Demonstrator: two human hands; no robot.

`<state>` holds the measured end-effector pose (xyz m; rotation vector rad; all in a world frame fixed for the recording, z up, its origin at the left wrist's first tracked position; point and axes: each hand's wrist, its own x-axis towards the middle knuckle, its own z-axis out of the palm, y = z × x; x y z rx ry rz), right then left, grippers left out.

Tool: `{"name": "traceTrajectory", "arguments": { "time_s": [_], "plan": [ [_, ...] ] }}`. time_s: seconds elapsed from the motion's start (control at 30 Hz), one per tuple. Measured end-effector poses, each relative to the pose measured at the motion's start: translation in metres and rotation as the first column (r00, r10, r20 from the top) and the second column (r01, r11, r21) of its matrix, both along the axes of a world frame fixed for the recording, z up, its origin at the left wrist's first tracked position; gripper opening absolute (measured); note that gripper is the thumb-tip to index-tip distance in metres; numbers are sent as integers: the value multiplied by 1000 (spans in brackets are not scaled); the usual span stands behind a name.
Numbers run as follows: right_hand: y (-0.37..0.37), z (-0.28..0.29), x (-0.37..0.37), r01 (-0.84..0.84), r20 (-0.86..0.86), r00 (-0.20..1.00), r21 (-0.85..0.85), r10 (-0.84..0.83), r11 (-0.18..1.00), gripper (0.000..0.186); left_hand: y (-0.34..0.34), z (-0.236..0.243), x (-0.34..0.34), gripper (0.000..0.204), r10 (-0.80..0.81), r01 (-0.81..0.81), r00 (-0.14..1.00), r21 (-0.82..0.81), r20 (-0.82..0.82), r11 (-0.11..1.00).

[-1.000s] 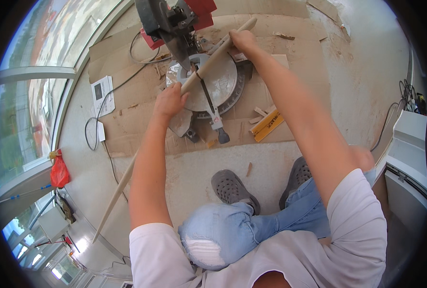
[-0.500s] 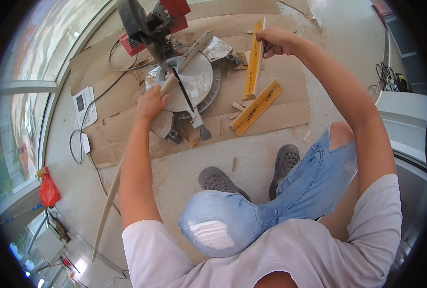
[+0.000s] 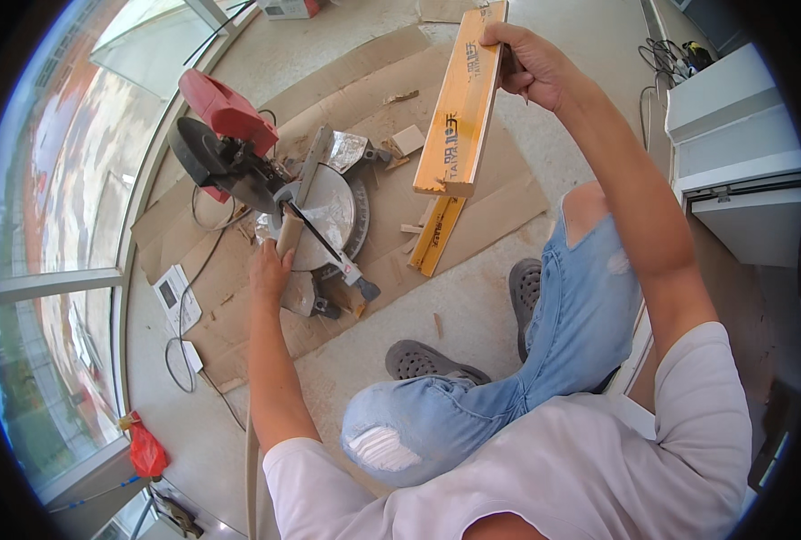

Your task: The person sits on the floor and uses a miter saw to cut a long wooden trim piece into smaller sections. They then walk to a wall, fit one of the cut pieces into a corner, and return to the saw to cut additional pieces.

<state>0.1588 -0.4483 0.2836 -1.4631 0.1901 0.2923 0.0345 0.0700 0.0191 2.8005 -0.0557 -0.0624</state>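
Note:
My left hand (image 3: 272,268) is closed round a long pale wooden strip (image 3: 289,230), whose end lies on the round table (image 3: 335,209) of a miter saw beside the blade slot. The strip's other end trails back past my left forearm. The saw's head, with its red housing (image 3: 227,110), is tilted up. Raised out to the right, my right hand (image 3: 537,70) grips a yellow-orange trim board (image 3: 461,99) near its upper end, fingers behind it. Below this board a second yellow trim piece (image 3: 438,238) lies on the cardboard, partly hidden by it.
Flat cardboard (image 3: 495,184) with wood scraps lies under the saw. A black cable (image 3: 204,270) loops past a printed sheet (image 3: 178,299) on the left. A red bag (image 3: 146,450) hangs near the window frame. My knees and grey clogs (image 3: 429,360) are close in front.
My right hand has lifted the trim board off the cardboard and turned its broad face into view. The left hand still holds the strip at the saw. The view has shifted.

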Motion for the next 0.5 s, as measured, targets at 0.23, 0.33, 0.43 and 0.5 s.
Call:
{"name": "traceTrajectory", "arguments": {
  "time_s": [0.23,0.33,0.43,0.5],
  "plan": [
    [-25,-19,20,166,79,983,23,-167,986,40,40,-12,-79,54,174,-175,985,48,22,983],
    [-7,-25,24,223,77,972,-20,-221,975,46,61,-10,-124,55,366,-360,927,83,-83,929],
    [-27,-64,44,283,296,941,-418,-166,863,47,69,0,-150,55,519,-488,825,181,-224,854],
    [-22,-86,51,281,351,933,-570,-81,772,50,80,1,-161,53,540,-467,800,296,-259,833]
  ]
}}
